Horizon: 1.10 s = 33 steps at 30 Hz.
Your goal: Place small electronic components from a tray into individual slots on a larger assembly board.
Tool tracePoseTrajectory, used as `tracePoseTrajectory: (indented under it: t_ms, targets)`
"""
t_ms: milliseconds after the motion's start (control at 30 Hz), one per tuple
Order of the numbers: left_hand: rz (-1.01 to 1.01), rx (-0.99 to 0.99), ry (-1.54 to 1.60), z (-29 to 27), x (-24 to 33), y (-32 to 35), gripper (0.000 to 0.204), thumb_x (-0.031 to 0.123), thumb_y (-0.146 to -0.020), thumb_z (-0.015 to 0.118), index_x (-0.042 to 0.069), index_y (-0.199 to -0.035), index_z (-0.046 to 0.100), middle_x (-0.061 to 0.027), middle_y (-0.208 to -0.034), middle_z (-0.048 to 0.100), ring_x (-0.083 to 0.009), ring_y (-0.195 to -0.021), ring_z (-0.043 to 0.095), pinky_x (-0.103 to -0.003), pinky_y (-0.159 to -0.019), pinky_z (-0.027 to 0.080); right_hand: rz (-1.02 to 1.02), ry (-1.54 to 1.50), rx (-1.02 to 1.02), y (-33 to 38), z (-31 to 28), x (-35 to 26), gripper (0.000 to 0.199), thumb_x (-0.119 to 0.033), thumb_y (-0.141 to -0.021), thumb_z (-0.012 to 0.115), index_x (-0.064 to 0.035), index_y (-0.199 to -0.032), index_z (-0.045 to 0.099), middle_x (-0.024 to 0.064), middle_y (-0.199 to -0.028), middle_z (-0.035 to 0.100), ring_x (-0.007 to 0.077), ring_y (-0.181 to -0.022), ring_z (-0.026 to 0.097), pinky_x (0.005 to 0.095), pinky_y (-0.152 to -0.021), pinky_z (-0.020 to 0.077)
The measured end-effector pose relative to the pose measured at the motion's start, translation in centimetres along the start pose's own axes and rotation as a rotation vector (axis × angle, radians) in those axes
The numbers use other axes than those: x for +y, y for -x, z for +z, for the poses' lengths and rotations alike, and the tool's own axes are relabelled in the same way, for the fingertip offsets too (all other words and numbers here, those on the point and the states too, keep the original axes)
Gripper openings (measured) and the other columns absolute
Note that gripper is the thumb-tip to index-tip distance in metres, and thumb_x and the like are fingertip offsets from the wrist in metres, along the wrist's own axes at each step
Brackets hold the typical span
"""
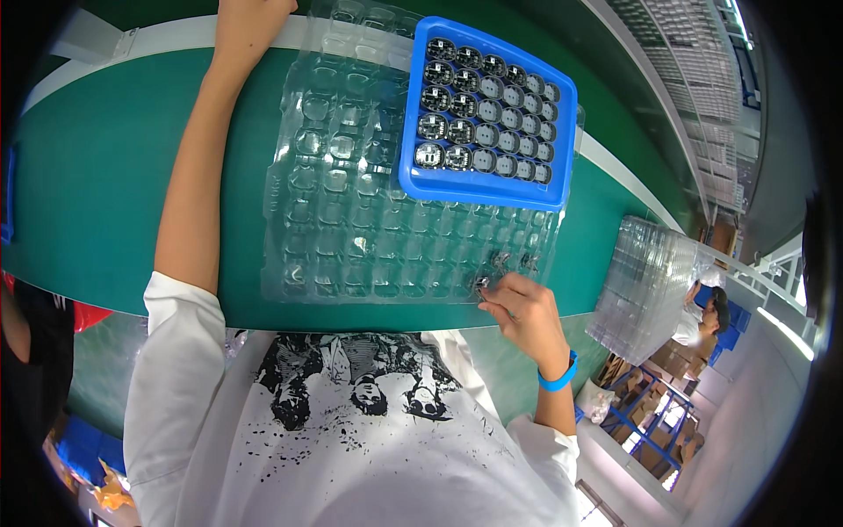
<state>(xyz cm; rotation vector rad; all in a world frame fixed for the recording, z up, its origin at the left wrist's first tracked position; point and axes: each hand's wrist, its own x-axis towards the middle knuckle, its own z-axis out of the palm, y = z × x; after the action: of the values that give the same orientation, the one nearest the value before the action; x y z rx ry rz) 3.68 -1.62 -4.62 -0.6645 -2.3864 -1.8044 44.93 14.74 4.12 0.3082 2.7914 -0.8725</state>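
Observation:
My right hand (524,318) is closed in a pinch on a small dark round part (481,283) at the near right corner of a clear plastic blister tray (369,250). Two more dark parts, one of them a small piece (529,261), sit in pockets just beyond my fingers. On the blister tray's far right rests a blue tray (410,167) with rows of round parts. Those on its left and far side show dark circuit faces (436,98); the others look plain grey (509,118). My left hand (250,18) reaches to the top edge, its fingers cut off from view.
The green tabletop (97,184) runs under everything, with a pale rail (158,51) along its far side. A tall stack of clear blister trays (645,281) stands at the right. Another person (702,321) is farther right, and a dark-clothed person (39,351) is at the left.

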Motion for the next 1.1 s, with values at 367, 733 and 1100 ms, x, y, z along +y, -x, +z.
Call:
tracePoseTrajectory:
  t_ms: [367,733,1100]
  targets:
    - [-0.012,0.012,0.003,0.4,0.6,0.4,0.015,0.003,-0.092,0.052,-0.005,-0.092,0.065,-0.0083,-0.067,0.061,-0.0127,-0.057,0.059,-0.028,-0.054,0.047,-0.074,-0.003,0.032,-0.4,-1.0,0.0,0.009,0.004,-0.073,0.074,0.0015,-0.081,0.071,0.0105,-0.078,0.065,0.0224,-0.066,0.062,0.0327,-0.055,0.0474]
    - [-0.027,-0.045,-0.03,0.5,-3.8,0.1,0.023,0.013,-0.095,0.054,0.002,-0.108,0.069,-0.0007,-0.071,0.06,-0.0071,-0.067,0.058,-0.023,-0.061,0.046,-0.357,0.163,0.512,-15.2,-6.0,0.9,0.011,0.008,-0.078,0.071,0.0017,-0.088,0.071,0.0101,-0.078,0.063,0.0172,-0.063,0.058,0.0267,-0.054,0.0436]
    - [-0.024,-0.016,-0.038,0.8,-3.4,0.2,0.022,0.013,-0.094,0.054,0.002,-0.106,0.069,-0.0013,-0.069,0.06,-0.0072,-0.064,0.058,-0.023,-0.06,0.046,-0.386,0.244,0.53,-17.7,-4.8,2.6,0.012,0.005,-0.079,0.073,0.0,-0.09,0.072,0.0091,-0.08,0.064,0.0184,-0.064,0.059,0.0281,-0.055,0.0447]
